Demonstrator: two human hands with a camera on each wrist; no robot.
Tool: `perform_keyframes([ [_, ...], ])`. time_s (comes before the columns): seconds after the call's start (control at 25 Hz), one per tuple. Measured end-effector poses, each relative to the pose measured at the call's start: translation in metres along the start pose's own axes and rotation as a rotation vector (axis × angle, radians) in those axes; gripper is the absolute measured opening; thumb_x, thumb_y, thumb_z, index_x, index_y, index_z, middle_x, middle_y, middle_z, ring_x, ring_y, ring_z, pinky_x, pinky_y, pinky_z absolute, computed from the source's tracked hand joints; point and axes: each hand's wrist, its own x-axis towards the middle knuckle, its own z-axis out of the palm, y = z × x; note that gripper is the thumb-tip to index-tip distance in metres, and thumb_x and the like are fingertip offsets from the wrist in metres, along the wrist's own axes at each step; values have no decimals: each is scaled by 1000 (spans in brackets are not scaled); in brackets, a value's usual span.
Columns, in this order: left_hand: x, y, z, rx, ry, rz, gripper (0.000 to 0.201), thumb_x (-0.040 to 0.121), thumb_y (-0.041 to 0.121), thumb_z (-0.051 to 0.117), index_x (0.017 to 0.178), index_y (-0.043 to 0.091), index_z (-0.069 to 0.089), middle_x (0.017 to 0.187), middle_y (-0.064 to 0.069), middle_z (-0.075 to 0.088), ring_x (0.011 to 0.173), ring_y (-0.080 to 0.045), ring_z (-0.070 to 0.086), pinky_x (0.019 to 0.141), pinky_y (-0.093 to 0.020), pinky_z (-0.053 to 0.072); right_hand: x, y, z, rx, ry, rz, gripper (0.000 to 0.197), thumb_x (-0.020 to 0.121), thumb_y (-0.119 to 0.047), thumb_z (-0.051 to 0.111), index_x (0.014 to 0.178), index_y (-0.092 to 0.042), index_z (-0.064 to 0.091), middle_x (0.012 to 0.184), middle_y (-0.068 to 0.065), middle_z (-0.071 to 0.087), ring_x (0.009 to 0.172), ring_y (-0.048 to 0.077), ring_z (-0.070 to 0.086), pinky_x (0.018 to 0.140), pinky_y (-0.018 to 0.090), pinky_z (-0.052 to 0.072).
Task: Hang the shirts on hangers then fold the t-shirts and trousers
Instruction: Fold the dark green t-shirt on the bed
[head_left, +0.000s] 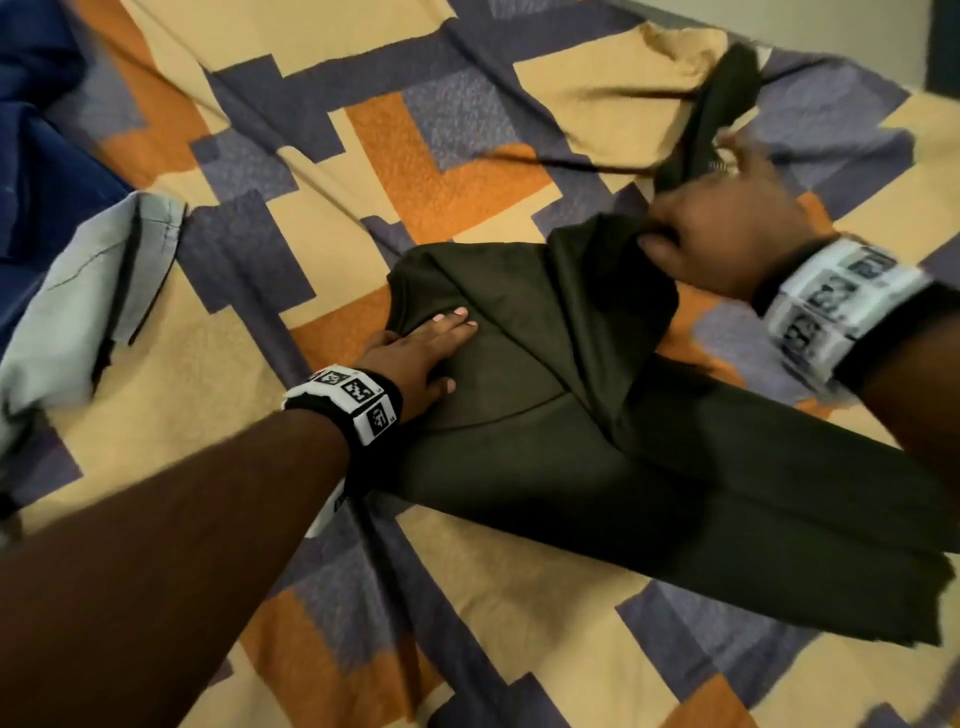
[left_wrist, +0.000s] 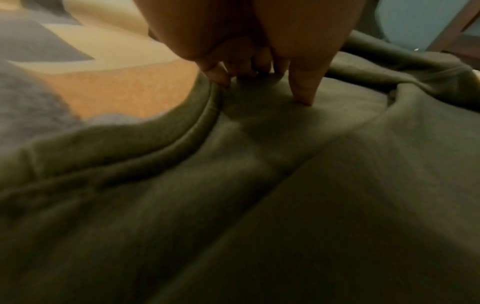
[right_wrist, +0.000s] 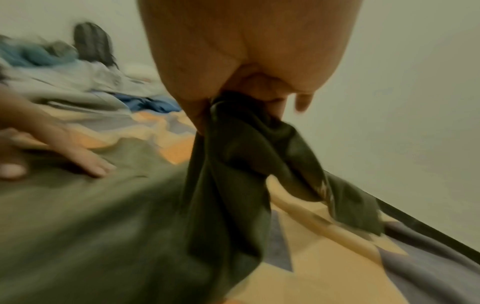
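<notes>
Dark olive trousers (head_left: 597, 441) lie across the patterned bedspread (head_left: 363, 156), legs running to the lower right. My left hand (head_left: 431, 348) lies flat on the seat part near its left edge, fingers straight and pressing the cloth (left_wrist: 259, 164); the fingertips (left_wrist: 303, 100) dig into the fabric. My right hand (head_left: 717, 228) grips a bunched upper part of the trousers (right_wrist: 233, 164) and holds it lifted off the bed; the loose end hangs beyond the fist toward the wall. The left hand (right_wrist: 64, 156) also shows flat on the cloth in the right wrist view.
A pale grey garment (head_left: 88, 291) and a dark blue one (head_left: 47, 130) lie at the bed's left. More clothes are heaped far off (right_wrist: 78, 82) by the wall (right_wrist: 402, 102). The bed's right edge runs along that wall.
</notes>
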Motion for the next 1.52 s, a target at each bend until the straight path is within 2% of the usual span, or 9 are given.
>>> perform_keyframes([
  [0.12,-2,0,-4,-16,-47,29,70,96,31,49,150,38,4,158,18,-7,145,-4,-1,112,-39,13,-99,-62,-30,364,-417,-202,39,89,-62,28,87,-29,49,89,-1,61,82,24,61,69,34,44],
  [0.24,-2,4,-6,-33,-3,17,67,96,24,48,150,35,9,159,15,-2,146,-6,3,111,-37,15,-157,-127,-5,444,-753,-357,68,79,-82,18,107,-31,53,109,-11,55,101,14,58,82,31,47],
  [0.48,-3,4,-4,-273,212,-19,51,90,8,58,139,21,46,151,0,36,138,-23,35,112,-33,28,-82,-148,51,624,-128,441,80,77,-80,43,132,-22,44,124,7,51,114,31,50,88,43,43],
  [0.64,-3,-4,-26,-418,323,-228,33,93,8,53,121,21,64,127,-5,61,118,-25,55,98,-27,40,-48,-186,69,450,-306,383,72,83,-62,52,142,-25,32,134,4,46,122,31,44,97,48,32],
  [0.88,11,-11,-32,-809,291,-366,23,87,7,44,97,26,53,87,-13,59,75,-29,57,69,-29,51,-78,-180,68,817,-72,120,15,81,-18,47,82,-17,63,95,7,54,87,31,57,76,41,46],
  [1.04,13,-7,-33,-1121,417,-444,18,90,18,42,99,34,40,81,-11,51,70,-24,51,62,-35,43,-121,-175,79,629,-352,-168,21,88,-19,51,105,-20,62,106,3,57,100,25,56,93,36,37],
  [1.24,20,-7,-32,-824,383,-269,80,78,33,71,144,37,27,137,-4,50,117,-19,54,99,-34,46,-120,-158,86,552,-2,27,30,86,-35,45,106,-21,62,108,2,61,109,26,56,106,48,31],
  [1.44,14,-34,-31,-521,493,-397,41,89,6,57,126,23,60,103,-6,65,104,-27,61,95,-37,49,-125,-129,72,350,-226,344,35,92,-45,47,117,-23,56,121,5,58,119,28,49,108,50,21],
  [1.52,9,-35,-33,-337,463,-409,44,91,7,53,133,20,53,121,-12,58,112,-32,55,98,-42,46,-141,-115,74,295,-323,409,47,90,-59,42,120,-25,52,120,5,58,114,28,52,103,48,24],
])
